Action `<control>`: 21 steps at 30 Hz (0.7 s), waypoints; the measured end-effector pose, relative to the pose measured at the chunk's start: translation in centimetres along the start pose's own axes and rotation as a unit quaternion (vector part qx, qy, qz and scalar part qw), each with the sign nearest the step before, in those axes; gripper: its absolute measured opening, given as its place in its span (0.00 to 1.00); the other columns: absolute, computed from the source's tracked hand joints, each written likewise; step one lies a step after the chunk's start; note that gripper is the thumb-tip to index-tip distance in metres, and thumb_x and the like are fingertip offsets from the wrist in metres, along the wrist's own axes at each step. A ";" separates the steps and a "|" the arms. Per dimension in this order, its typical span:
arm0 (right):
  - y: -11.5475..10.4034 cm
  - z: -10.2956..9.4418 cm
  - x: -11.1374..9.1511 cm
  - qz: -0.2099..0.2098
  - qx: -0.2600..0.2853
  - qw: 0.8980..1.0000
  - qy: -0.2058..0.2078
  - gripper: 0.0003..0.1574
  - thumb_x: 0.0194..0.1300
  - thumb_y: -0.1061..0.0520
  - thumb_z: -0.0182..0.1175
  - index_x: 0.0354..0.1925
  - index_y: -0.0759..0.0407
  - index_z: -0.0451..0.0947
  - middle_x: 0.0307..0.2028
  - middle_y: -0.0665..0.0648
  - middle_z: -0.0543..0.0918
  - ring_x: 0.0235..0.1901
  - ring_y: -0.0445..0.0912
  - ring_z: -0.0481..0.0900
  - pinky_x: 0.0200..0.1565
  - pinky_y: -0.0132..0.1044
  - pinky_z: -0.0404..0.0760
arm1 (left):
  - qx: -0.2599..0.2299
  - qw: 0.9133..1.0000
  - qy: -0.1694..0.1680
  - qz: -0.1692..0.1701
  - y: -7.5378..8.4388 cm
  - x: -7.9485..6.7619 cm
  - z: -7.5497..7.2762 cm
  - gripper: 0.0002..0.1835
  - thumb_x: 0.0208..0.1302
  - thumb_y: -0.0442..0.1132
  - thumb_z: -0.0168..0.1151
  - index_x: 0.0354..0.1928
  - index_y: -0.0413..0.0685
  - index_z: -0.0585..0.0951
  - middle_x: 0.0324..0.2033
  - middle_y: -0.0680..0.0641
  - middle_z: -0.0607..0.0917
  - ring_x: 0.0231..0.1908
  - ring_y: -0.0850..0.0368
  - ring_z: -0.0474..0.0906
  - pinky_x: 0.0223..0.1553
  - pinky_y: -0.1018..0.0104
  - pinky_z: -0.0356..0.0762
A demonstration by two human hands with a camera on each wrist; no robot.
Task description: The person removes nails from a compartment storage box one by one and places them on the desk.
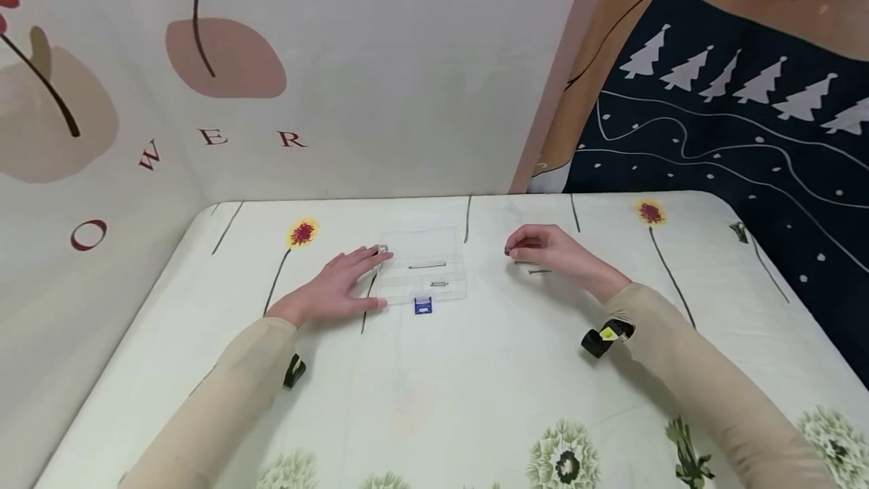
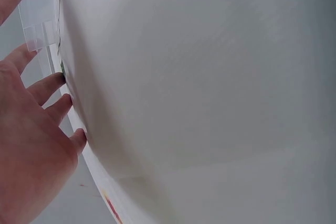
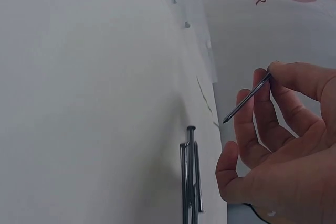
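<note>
Across the desk [image 1: 468, 398], head view: a clear box [image 1: 407, 244] lies flat between the left hand [image 1: 339, 285] and the right hand [image 1: 553, 251], its blue latch [image 1: 423, 306] on the near side; a long nail [image 1: 427, 266] occupies one compartment and shorter metal pieces [image 1: 439, 284] another nearer the latch. The left hand is spread, thumb and fingertips at the box's left edge, an arrangement that probably steadies so light a container. Loose nails [image 1: 539, 272] lie on the desk to the right of the box, just beneath the right hand and so presumably within easy reach. Left wrist view: the fingers are fanned, the index finger meeting the box's clear plastic; no nail is visible here. Right wrist view: the right hand pinches one held nail [image 3: 247, 98] between thumb and index finger at its upper end, the shaft slanting down past the other fingers to a free point. Such an end grip likely leaves most of the shaft unobstructed. The loose nails lie beside the hand, roughly parallel, apart from the held one.
</note>
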State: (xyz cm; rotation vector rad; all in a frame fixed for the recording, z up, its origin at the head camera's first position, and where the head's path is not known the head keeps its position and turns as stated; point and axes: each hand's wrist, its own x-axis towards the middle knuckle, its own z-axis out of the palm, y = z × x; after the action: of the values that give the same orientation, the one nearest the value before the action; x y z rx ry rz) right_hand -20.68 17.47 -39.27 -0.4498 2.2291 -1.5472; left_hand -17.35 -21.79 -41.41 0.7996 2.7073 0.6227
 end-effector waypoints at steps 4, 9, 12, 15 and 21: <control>0.7 -0.8 -0.6 0.004 -0.012 1.000 0.010 0.12 0.68 0.60 0.59 0.46 0.68 0.77 0.44 0.59 0.80 0.45 0.48 0.76 0.48 0.32 0.74 | 0.002 1.000 -0.002 -0.004 0.1 0.1 0.0 0.44 0.60 0.61 0.62 0.75 0.56 0.58 0.73 0.41 0.54 0.72 0.42 0.44 0.69 0.42 0.36; 1.4 -1.8 -1.4 0.012 -0.026 0.999 0.025 0.14 0.69 0.59 0.59 0.48 0.68 0.76 0.46 0.60 0.79 0.46 0.47 0.75 0.49 0.32 0.72 | 0.003 1.000 -0.006 -0.011 -0.1 0.2 0.0 0.44 0.60 0.60 0.62 0.75 0.58 0.57 0.74 0.43 0.53 0.73 0.45 0.43 0.69 0.44 0.36; 1.8 -2.4 -1.8 0.019 -0.033 0.999 0.037 0.14 0.69 0.59 0.59 0.48 0.69 0.76 0.46 0.60 0.79 0.45 0.47 0.75 0.49 0.32 0.71 | 0.006 1.000 -0.006 -0.010 -0.1 0.2 0.0 0.44 0.60 0.60 0.62 0.75 0.57 0.58 0.74 0.42 0.53 0.73 0.44 0.43 0.69 0.43 0.36; 2.1 -2.9 -2.2 0.023 -0.037 0.998 0.045 0.15 0.68 0.60 0.59 0.48 0.70 0.76 0.45 0.61 0.79 0.44 0.46 0.75 0.48 0.31 0.72 | 0.007 1.000 -0.005 -0.008 -0.1 0.2 0.0 0.44 0.60 0.61 0.62 0.75 0.57 0.58 0.73 0.41 0.53 0.73 0.43 0.44 0.69 0.42 0.37; 2.7 -3.6 -2.9 0.016 -0.049 0.998 0.042 0.14 0.68 0.60 0.59 0.47 0.70 0.76 0.44 0.61 0.80 0.42 0.44 0.76 0.47 0.30 0.72 | 0.004 1.000 -0.002 -0.003 -0.1 0.1 0.1 0.44 0.60 0.61 0.62 0.74 0.56 0.58 0.73 0.40 0.54 0.72 0.42 0.44 0.68 0.41 0.37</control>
State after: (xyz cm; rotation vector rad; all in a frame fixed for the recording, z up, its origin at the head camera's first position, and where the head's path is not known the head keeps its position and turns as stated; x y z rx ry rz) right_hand -20.02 22.67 -40.31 -0.3837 2.3724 -1.4700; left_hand -17.47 -21.75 -41.54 0.7945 2.7096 0.6098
